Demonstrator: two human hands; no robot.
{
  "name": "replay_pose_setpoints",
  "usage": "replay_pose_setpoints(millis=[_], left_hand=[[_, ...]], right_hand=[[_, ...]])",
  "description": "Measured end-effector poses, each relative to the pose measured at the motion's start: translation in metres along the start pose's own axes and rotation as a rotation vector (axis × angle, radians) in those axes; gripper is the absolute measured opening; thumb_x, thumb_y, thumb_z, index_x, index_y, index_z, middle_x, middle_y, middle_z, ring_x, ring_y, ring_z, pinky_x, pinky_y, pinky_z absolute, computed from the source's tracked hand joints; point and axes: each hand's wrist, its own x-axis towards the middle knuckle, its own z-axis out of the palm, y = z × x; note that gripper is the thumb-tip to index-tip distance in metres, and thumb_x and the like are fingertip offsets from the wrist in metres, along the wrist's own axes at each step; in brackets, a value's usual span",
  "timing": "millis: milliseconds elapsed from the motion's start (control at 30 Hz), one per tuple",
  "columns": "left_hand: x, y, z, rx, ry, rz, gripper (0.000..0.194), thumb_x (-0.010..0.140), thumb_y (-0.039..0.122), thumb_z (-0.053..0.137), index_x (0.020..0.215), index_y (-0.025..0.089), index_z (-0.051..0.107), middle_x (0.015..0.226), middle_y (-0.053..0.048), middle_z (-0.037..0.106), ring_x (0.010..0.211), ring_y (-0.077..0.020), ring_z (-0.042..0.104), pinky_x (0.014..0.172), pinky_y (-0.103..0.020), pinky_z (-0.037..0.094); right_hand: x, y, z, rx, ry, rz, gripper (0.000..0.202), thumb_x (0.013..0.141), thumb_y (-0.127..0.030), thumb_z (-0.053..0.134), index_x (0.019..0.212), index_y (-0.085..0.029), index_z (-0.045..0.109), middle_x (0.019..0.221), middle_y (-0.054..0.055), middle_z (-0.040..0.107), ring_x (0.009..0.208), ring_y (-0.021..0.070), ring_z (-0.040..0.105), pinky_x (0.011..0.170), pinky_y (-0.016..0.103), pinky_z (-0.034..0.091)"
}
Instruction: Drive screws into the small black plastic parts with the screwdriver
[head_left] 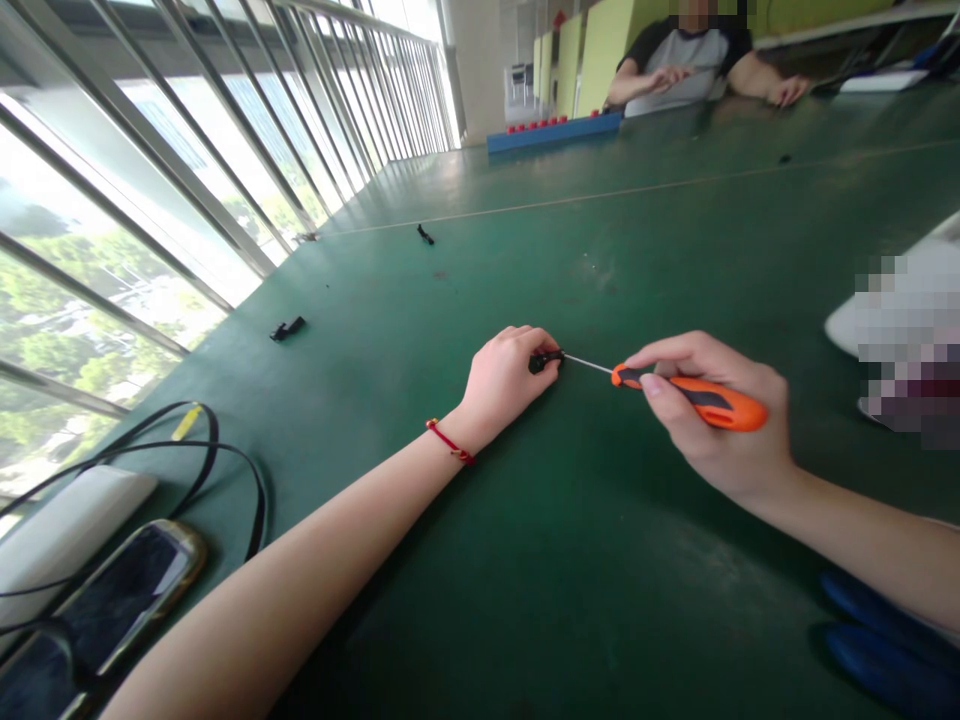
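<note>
My left hand point(508, 375), with a red cord bracelet on its wrist, is closed around a small black part point(546, 360) just above or on the green table. Much of that part is hidden by the fingers. In my right hand point(720, 420) is an orange and black screwdriver point(712, 402), gripped by its handle between thumb and fingers. Its thin metal shaft points left, and the tip meets the black part. Two similar black pieces lie farther off on the table, one at the left point(288, 328) and one toward the back point(426, 235).
A phone point(120, 590), a white box point(82, 520) and black cables point(259, 480) lie at the lower left. Metal railings point(247, 130) run along the left edge. A blue rack with red knobs point(555, 135) stands at the back, near a seated person point(682, 65).
</note>
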Motion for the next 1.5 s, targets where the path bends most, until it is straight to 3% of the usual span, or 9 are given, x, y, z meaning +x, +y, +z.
replay_pose_setpoints(millis=[200,367,500,600,733,867,1000,1500], left_hand=[[0.0007,-0.0029,0.0007,0.001,0.004,-0.049,0.013,0.078,0.023,0.058,0.087,0.019,0.066,0.090,-0.002,0.067,0.088,-0.0192,0.057,0.077,-0.032,0.046],[0.0000,-0.0025,0.0008,0.025,0.036,-0.098,0.012,0.074,0.027,0.060,0.081,0.019,0.065,0.088,-0.002,0.065,0.087,-0.0200,0.056,0.077,-0.033,0.045],[0.0004,-0.0012,-0.0005,-0.006,0.044,-0.138,0.011,0.074,0.028,0.059,0.077,0.019,0.064,0.084,-0.002,0.065,0.084,-0.0188,0.055,0.076,-0.032,0.045],[0.0010,-0.0011,-0.0010,-0.048,0.038,-0.152,0.010,0.076,0.027,0.058,0.076,0.019,0.064,0.082,-0.001,0.066,0.083,-0.0180,0.056,0.076,-0.031,0.045],[0.0016,-0.0020,-0.0009,-0.092,0.040,-0.154,0.010,0.076,0.027,0.059,0.077,0.019,0.066,0.082,-0.001,0.066,0.083,-0.0175,0.056,0.075,-0.030,0.045],[0.0018,-0.0029,-0.0009,-0.114,0.039,-0.152,0.010,0.077,0.026,0.059,0.078,0.019,0.067,0.082,-0.001,0.066,0.083,-0.0172,0.056,0.074,-0.029,0.045],[0.0017,-0.0037,-0.0004,-0.121,0.036,-0.144,0.012,0.078,0.028,0.059,0.079,0.019,0.068,0.082,-0.002,0.066,0.083,-0.0172,0.057,0.073,-0.029,0.045],[0.0017,-0.0049,0.0013,-0.135,0.034,-0.103,0.011,0.077,0.025,0.058,0.080,0.020,0.067,0.081,0.000,0.066,0.081,-0.0162,0.057,0.072,-0.028,0.045]], right_hand=[[0.0027,0.0046,0.0026,-0.001,0.058,-0.015,0.007,0.081,-0.024,0.060,0.087,-0.025,0.063,0.081,0.000,0.068,0.070,0.0159,0.061,0.063,0.030,0.046],[0.0039,0.0066,0.0043,-0.031,-0.085,0.019,0.006,0.082,-0.024,0.058,0.077,-0.023,0.062,0.068,-0.002,0.064,0.057,0.0123,0.057,0.059,0.029,0.044],[0.0028,0.0050,0.0034,-0.037,-0.064,0.045,0.005,0.081,-0.025,0.058,0.082,-0.023,0.062,0.079,0.001,0.067,0.068,0.0152,0.060,0.065,0.031,0.045],[0.0021,0.0048,0.0031,-0.028,-0.144,0.094,0.006,0.081,-0.025,0.057,0.080,-0.023,0.062,0.077,0.000,0.067,0.065,0.0148,0.059,0.064,0.030,0.045],[0.0017,0.0052,0.0036,-0.020,-0.110,0.114,0.005,0.080,-0.024,0.058,0.082,-0.022,0.062,0.077,0.001,0.066,0.065,0.0150,0.058,0.063,0.030,0.044],[0.0016,0.0045,0.0045,-0.013,-0.155,0.138,0.006,0.077,-0.021,0.060,0.082,-0.022,0.063,0.082,0.002,0.067,0.070,0.0167,0.061,0.066,0.031,0.046],[0.0026,0.0035,0.0046,-0.018,-0.109,0.060,0.013,0.076,-0.016,0.059,0.087,-0.021,0.062,0.085,0.002,0.064,0.075,0.0166,0.060,0.070,0.031,0.046],[0.0038,0.0037,0.0058,0.043,-0.196,0.115,0.013,0.077,-0.013,0.058,0.086,-0.021,0.063,0.083,0.002,0.063,0.077,0.0154,0.058,0.071,0.030,0.045]])
